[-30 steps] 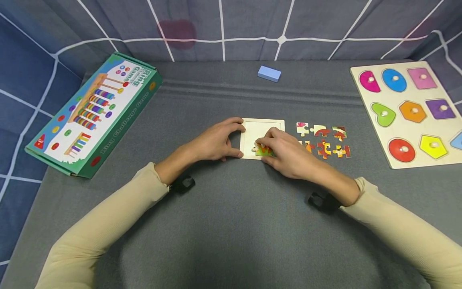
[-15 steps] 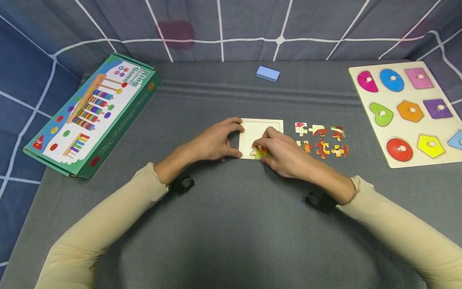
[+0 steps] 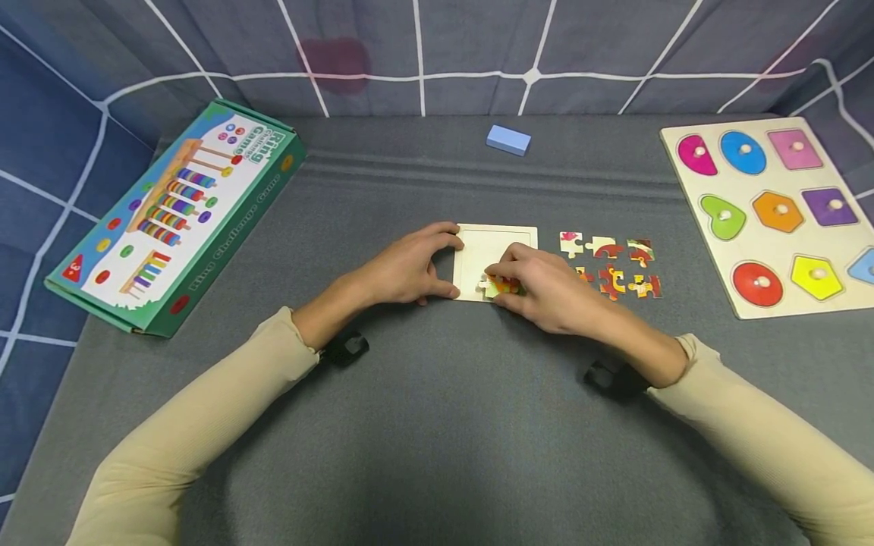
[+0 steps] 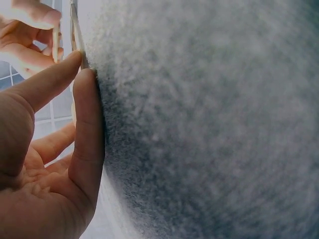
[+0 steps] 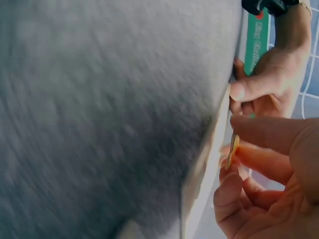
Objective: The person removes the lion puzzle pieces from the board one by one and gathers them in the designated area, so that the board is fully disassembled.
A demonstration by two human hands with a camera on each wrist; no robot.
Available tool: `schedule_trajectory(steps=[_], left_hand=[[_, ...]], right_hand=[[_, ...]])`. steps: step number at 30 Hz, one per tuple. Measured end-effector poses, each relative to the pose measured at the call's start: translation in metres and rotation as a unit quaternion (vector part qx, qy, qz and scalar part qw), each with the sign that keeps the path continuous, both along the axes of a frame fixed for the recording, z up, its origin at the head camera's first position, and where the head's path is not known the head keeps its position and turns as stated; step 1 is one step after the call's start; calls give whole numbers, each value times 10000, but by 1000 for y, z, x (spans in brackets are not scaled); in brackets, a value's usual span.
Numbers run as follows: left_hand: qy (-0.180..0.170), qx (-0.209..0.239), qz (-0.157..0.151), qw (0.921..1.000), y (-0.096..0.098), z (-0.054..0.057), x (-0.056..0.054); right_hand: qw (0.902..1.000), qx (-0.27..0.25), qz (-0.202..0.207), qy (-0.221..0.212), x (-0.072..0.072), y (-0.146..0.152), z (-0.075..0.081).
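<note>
A square wooden puzzle tray (image 3: 478, 246) lies on the grey table. My left hand (image 3: 410, 267) holds its left edge, thumb at the near corner and index finger near the far one; the left thumb (image 4: 60, 74) touches the rim in the left wrist view. With thumb and fingers my right hand (image 3: 546, 292) pinches a jigsaw piece (image 3: 504, 286), coloured green, red and orange, over the tray's near part. In the right wrist view the piece (image 5: 233, 149) appears edge-on, slightly above the tray (image 5: 205, 174). The right fingers partly hide it.
Several loose jigsaw pieces (image 3: 610, 280) lie in two rows right of the tray, partly behind the right hand. A blue block (image 3: 508, 140) sits farther back. A peg shape board (image 3: 744, 250) is at the right, a green ring game box (image 3: 184, 220) at the left.
The right fingers have turned the jigsaw piece slightly, and more red and orange now shows on it. My left hand stays at the tray's edge.
</note>
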State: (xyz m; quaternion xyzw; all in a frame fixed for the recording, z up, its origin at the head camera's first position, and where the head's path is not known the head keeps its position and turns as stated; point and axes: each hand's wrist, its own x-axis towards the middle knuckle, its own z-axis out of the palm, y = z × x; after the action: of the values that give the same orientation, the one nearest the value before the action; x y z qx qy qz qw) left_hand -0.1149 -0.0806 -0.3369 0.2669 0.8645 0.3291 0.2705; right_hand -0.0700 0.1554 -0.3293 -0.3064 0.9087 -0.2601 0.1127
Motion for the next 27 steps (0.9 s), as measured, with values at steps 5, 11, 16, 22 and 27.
schedule_trajectory(steps=[5,11,16,22,27], left_hand=[[-27,-29,8,10000,0,1,0],[-28,1,18,10000,0,1,-1],[-5,18,19,10000,1,0,-1],[-14,-60,-3,10000,2,1,0],[39,-92,-21,9999,2,1,0]], right_hand=[[9997,39,253,-34,-1,7,10],[9991,-27,419,-34,1,14,14],[9992,-123,388,-42,2,18,12],[9994,-171,311,53,5,26,15],[9992,-174,333,103,9,36,19]])
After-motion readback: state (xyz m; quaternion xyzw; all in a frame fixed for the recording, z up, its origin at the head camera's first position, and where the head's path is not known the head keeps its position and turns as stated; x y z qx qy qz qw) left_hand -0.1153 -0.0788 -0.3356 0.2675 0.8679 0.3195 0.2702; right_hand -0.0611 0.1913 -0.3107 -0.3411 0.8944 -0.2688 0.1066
